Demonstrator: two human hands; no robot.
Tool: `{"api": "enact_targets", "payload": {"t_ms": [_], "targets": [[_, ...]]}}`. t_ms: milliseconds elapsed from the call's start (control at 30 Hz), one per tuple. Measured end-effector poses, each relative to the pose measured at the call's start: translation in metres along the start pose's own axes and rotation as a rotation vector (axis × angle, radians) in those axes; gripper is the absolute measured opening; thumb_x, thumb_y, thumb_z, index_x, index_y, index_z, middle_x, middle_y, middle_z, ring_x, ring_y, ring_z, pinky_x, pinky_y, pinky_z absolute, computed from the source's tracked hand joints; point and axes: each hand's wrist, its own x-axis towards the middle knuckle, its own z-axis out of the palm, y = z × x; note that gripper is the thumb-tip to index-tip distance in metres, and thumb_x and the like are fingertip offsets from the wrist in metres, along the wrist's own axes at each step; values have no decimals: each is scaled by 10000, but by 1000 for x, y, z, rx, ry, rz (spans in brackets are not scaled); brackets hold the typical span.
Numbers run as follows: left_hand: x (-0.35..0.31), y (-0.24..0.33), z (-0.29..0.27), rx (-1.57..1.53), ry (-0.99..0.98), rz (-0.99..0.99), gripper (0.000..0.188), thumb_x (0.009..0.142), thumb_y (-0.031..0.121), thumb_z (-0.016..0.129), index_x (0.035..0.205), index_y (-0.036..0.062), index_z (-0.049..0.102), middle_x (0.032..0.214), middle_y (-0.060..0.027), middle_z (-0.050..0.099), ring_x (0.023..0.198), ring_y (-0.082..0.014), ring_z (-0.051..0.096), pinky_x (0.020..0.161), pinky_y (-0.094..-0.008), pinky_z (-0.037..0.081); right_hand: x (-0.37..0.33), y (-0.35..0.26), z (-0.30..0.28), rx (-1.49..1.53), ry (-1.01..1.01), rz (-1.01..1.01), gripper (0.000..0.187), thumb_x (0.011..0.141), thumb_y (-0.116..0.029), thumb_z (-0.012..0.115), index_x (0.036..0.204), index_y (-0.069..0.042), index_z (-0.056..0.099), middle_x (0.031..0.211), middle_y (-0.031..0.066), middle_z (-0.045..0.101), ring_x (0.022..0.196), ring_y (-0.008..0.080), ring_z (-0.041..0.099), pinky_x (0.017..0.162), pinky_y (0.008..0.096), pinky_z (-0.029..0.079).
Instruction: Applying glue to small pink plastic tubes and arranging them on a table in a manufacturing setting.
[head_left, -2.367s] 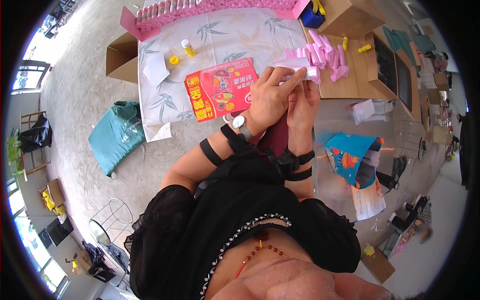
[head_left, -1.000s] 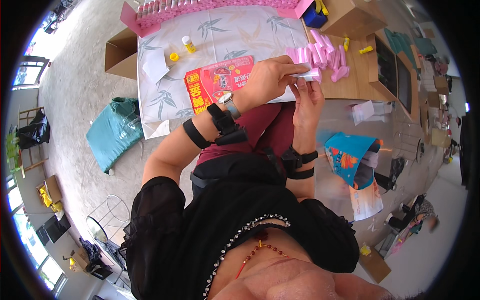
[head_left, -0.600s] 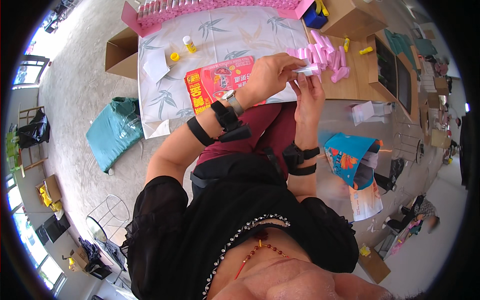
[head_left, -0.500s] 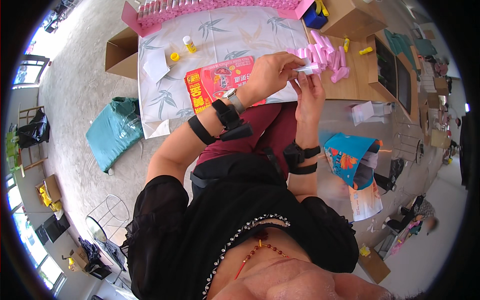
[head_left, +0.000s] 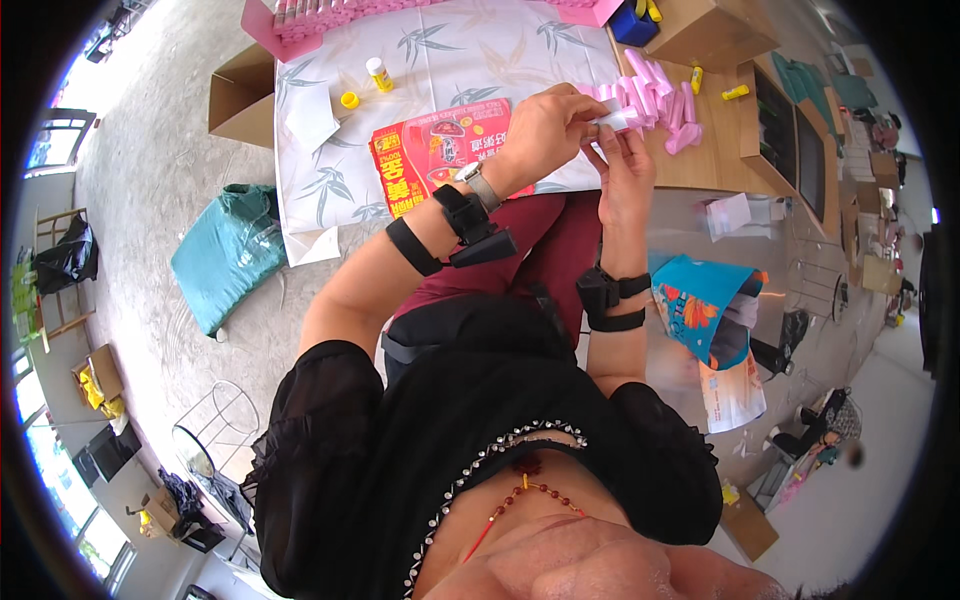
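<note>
My left hand [head_left: 548, 128] reaches over from the left, fingers pinched on a small pale pink tube with a white paper label [head_left: 618, 120]. Close against it, my right hand [head_left: 626, 172] has its fingertips raised and closed on the near side of the same tube. Fingers partly hide the tube. Just beyond lies a heap of pink tubes [head_left: 650, 95]. Under my left wrist is a red and pink printed packet [head_left: 440, 150]. A glue stick [head_left: 379, 75] stands uncapped, with its yellow cap [head_left: 349, 100] beside it and white paper [head_left: 312, 118] nearby.
A pink box [head_left: 262, 30] filled with rows of tubes stands at the table's far edge. Cardboard boxes [head_left: 240, 95] sit left and right, and a blue holder [head_left: 634, 24] is at the back. A blue bag [head_left: 700, 300] is by my right forearm; a green bundle [head_left: 228, 255] lies on the floor.
Both hands have shifted slightly, and the tube between them has turned and moved a little away from me. The view has also shifted a little.
</note>
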Motion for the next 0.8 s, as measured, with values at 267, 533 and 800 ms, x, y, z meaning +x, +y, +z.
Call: {"api": "enact_targets", "payload": {"t_ms": [267,533,800], "targets": [[3,-7,0,-3,17,2,237,836,94,765,1072,72,770,946,-113,709,846,-254,709,742,-360,550,3,3,0,-30,-7,15,246,991,-110,650,1214,-11,618,1081,61,695,991,156,682,916,348,595],[6,-4,-6,4,26,6,221,816,104,778,1028,46,758,931,-118,731,813,-235,721,731,-354,552,9,1,-3,-49,-41,24,205,975,-117,679,1150,-17,648,1071,63,705,976,134,679,884,322,591],[3,-2,-8,5,34,-74,222,735,137,809,947,86,770,898,-89,749,760,-255,722,703,-367,563,10,-5,-8,-89,-110,59,262,971,-106,677,1212,-12,635,1103,73,699,1017,154,676,899,343,595]]}}
